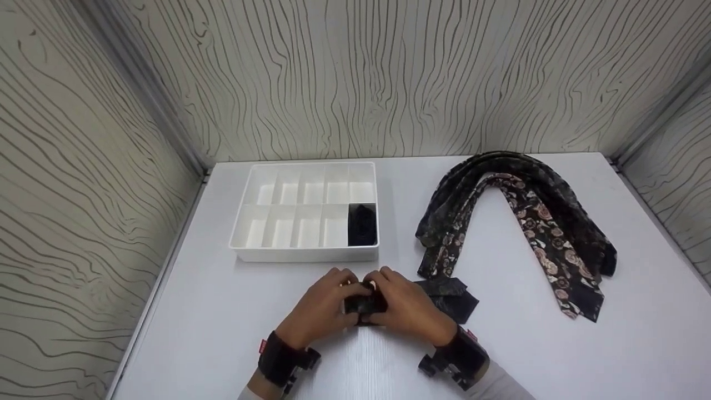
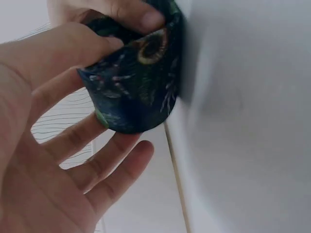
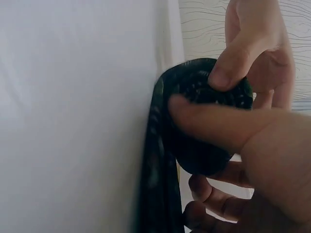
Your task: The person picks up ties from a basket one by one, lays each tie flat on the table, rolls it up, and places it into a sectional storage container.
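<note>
Head view: rolled tie (image 1: 364, 305) between both hands (image 1: 364, 311).

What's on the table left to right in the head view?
White divider tray → left hand → rolled tie → right hand → loose tie end → pile of patterned ties.

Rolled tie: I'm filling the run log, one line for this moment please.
rolled tie | left hand grips | right hand grips | organizer: one roll

White divided tray (image 1: 244, 236) at table's (image 1: 555, 355) far left, one dark rolled tie (image 1: 362, 225) in its near-right compartment. Loose patterned ties (image 1: 533, 216) draped right. Wood-grain walls (image 1: 355, 72) around.
</note>
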`<state>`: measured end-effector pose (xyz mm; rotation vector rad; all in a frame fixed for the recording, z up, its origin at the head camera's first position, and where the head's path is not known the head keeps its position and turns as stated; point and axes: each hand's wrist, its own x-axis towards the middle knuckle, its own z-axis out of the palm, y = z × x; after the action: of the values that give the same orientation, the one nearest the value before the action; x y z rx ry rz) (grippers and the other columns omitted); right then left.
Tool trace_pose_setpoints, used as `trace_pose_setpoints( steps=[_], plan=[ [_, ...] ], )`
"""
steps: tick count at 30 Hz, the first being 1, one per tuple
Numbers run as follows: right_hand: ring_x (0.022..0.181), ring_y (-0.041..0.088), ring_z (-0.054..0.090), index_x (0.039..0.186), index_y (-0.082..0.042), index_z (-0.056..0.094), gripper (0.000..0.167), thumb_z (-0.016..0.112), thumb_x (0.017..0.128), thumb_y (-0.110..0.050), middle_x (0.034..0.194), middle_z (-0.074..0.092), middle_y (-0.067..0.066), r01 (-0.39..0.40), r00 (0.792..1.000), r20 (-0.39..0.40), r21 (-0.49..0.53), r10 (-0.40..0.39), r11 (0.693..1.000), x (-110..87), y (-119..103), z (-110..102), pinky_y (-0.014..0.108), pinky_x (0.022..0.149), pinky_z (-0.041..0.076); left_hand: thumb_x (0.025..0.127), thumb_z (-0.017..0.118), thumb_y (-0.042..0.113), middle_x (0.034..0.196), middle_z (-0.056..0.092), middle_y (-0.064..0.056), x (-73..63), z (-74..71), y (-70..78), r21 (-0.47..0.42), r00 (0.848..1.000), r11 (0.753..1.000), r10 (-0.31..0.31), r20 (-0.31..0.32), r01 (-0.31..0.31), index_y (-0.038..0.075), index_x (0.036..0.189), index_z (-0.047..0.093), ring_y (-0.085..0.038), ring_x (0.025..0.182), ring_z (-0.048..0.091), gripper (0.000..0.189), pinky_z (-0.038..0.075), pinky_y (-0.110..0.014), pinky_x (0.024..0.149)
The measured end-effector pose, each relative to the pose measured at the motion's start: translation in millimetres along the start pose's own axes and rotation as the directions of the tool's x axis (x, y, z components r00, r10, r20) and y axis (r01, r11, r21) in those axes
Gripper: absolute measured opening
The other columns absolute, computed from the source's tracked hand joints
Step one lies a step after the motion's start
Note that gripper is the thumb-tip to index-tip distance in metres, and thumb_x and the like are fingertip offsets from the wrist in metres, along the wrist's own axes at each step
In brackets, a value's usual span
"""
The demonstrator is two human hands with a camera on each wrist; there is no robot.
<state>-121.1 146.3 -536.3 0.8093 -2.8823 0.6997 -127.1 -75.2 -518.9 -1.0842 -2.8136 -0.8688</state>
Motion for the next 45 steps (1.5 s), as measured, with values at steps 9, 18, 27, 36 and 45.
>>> trace_pose_setpoints(
  steps=[9,18,27,36,45],
  plan=[
    [0.096,0.017,0.066,0.123,-0.014,0.063,0.055,0.093,0.079,-0.027,0.107,0.065,0.001,-0.018,0.999,0.04,-0.006,0.018,1.0,0.2,-0.2,-1.5,0.037,0.08,0.059,0.083,0.088,0.02,0.119,0.065,0.005,-1.2,1.4,0.9,0.034,0.999,0.999,-0.027,0.019,0.026,0.027,0.128,0.071,-0.013,0.107,0.058,0.049,0.056,-0.031,0.094],
    [0.102,0.022,0.067,0.133,-0.012,0.06,0.069,0.093,0.078,-0.035,0.113,0.066,0.005,-0.038,0.994,0.099,0.034,0.034,0.999,-2.6,1.9,-2.6,0.042,0.085,0.06,0.083,0.09,0.024,0.12,0.063,0.006,-0.9,0.7,1.6,0.0,0.999,0.999,-0.032,0.043,0.032,0.028,0.13,0.074,-0.012,0.111,0.057,0.049,0.056,-0.032,0.097],
    [0.1,0.02,0.063,0.132,-0.009,0.06,0.07,0.094,0.078,-0.037,0.113,0.062,0.004,0.024,0.997,0.068,0.009,-0.024,1.0,-4.5,0.9,-4.9,0.04,0.085,0.059,0.082,0.09,0.023,0.124,0.063,0.007,-0.3,0.4,1.3,-0.03,0.998,0.999,-0.042,0.044,0.044,0.029,0.135,0.07,-0.011,0.112,0.058,0.058,0.056,-0.033,0.098],
    [0.098,0.018,0.065,0.123,-0.012,0.061,0.057,0.093,0.078,-0.026,0.112,0.058,0.001,-0.047,0.996,0.075,0.039,0.044,0.998,-5.6,-1.8,-6.6,0.04,0.083,0.061,0.08,0.09,0.021,0.116,0.062,0.005,0.2,0.5,1.9,0.025,1.0,0.999,-0.022,0.022,0.022,0.03,0.13,0.071,-0.012,0.106,0.057,0.054,0.055,-0.032,0.094],
    [0.097,0.019,0.066,0.122,-0.008,0.058,0.061,0.094,0.079,-0.031,0.112,0.055,0.003,-0.041,0.998,0.047,0.037,0.039,0.998,-7.3,-6.6,-8.2,0.04,0.082,0.061,0.079,0.09,0.018,0.12,0.063,0.008,1.9,4.2,5.9,-0.008,0.999,1.0,-0.009,0.042,0.009,0.027,0.134,0.071,-0.01,0.108,0.058,0.058,0.055,-0.03,0.096]
  ],
)
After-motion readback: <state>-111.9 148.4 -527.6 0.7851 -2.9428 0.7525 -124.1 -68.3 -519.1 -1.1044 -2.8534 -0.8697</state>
